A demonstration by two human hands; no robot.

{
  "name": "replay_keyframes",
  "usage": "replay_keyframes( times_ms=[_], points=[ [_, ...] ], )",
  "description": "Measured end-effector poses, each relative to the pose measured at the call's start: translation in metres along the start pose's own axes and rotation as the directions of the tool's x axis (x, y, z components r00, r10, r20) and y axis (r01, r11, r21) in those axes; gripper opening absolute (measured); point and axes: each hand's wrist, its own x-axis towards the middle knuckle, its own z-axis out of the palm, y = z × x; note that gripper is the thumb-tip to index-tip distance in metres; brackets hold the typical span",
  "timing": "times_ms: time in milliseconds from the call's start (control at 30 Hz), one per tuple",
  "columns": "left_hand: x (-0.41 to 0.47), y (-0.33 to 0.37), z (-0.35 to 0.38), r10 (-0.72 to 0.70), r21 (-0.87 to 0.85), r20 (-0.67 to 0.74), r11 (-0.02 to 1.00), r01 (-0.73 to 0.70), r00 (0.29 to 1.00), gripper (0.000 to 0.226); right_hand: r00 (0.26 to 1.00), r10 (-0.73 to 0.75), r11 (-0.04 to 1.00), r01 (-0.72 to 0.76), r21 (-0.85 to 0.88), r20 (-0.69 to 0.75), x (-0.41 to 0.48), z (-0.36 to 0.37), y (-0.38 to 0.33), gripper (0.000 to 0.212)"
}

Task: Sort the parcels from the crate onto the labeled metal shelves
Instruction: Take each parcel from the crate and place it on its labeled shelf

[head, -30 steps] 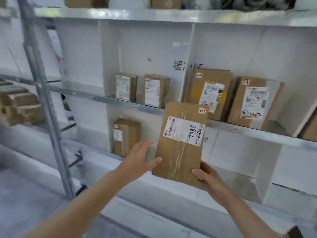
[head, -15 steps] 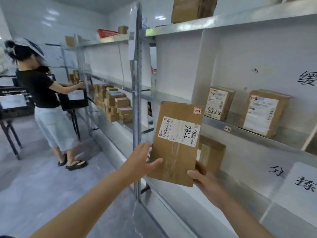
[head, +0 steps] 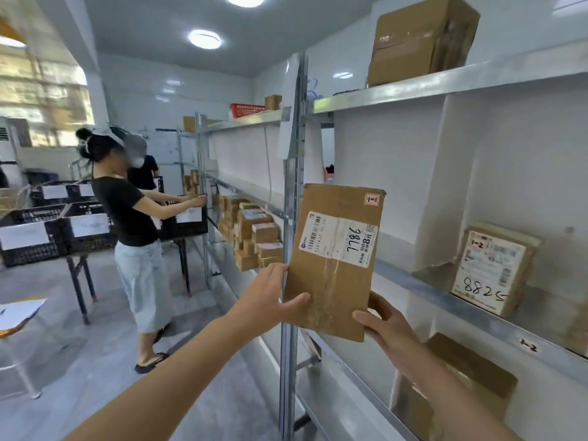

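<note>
A worker holds a flat brown parcel (head: pixel 334 259) upright at the centre of the view, in front of the metal shelves (head: pixel 461 310). The left hand (head: pixel 270 300) grips its lower left edge with the thumb laid across the face, and the right hand (head: pixel 388 326) is curled round the lower right corner. The parcel, hand-marked 7786, carries a small red sticker (head: pixel 371 198) at its 1 o'clock corner, its figure too small to read surely. At 3 o'clock a parcel marked 8825 (head: pixel 490 268) stands on a shelf whose rail tag (head: pixel 528 347), at 4 o'clock, reads 1-2. At 9 o'clock another person (head: pixel 130 218) works beside black crates (head: pixel 79 230). The step in hand appears to be matching sticker to shelf tag: read the sticker first, then slide the parcel in upright with both hands, label outward
</note>
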Motion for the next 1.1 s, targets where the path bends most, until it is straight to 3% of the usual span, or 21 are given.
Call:
replay_keyframes(
  times_ms=[133, 300, 400, 467, 633, 833, 967, 1100],
  points=[
    [0.050, -0.009, -0.006, 0.013, -0.056, -0.036, 0.998, -0.015, 0.999, 0.075, 0.996, -0.088, 0.995, 0.087, -0.044, -0.015, 0.043, -0.003, -0.031, 0.077],
    [0.118, -0.019, -0.007, 0.133, -0.023, -0.087, 0.991, -0.135, 0.987, 0.071, 0.980, -0.176, 0.984, 0.173, -0.049, -0.089, 0.097, -0.010, -0.065, 0.056],
    [0.163, -0.029, -0.004, 0.184, -0.074, -0.082, 0.979, -0.190, 0.979, 0.070, 0.971, -0.199, 0.978, 0.189, -0.084, -0.134, 0.127, -0.014, -0.074, 0.061],
    [0.191, -0.039, 0.001, 0.218, -0.114, -0.047, 0.968, -0.222, 0.975, 0.072, 0.962, -0.198, 0.977, 0.178, -0.117, -0.189, 0.144, -0.014, -0.074, 0.068],
    [0.250, -0.061, 0.000, 0.315, -0.146, -0.029, 0.937, -0.316, 0.949, 0.079, 0.908, -0.239, 0.966, 0.188, -0.176, -0.344, 0.189, -0.016, -0.073, 0.052],
    [0.309, -0.095, 0.005, 0.377, -0.166, 0.024, 0.915, -0.368, 0.926, 0.087, 0.855, -0.227, 0.962, 0.122, -0.246, -0.466, 0.234, -0.017, -0.070, 0.071],
    [0.331, -0.117, 0.010, 0.444, -0.142, 0.045, 0.890, -0.434, 0.895, 0.082, 0.832, -0.188, 0.972, 0.082, -0.220, -0.522, 0.254, -0.021, -0.056, 0.056],
    [0.349, -0.138, 0.017, 0.458, -0.154, 0.051, 0.882, -0.446, 0.888, 0.078, 0.802, -0.184, 0.962, 0.029, -0.271, -0.568, 0.274, -0.019, -0.043, 0.080]
  ],
)
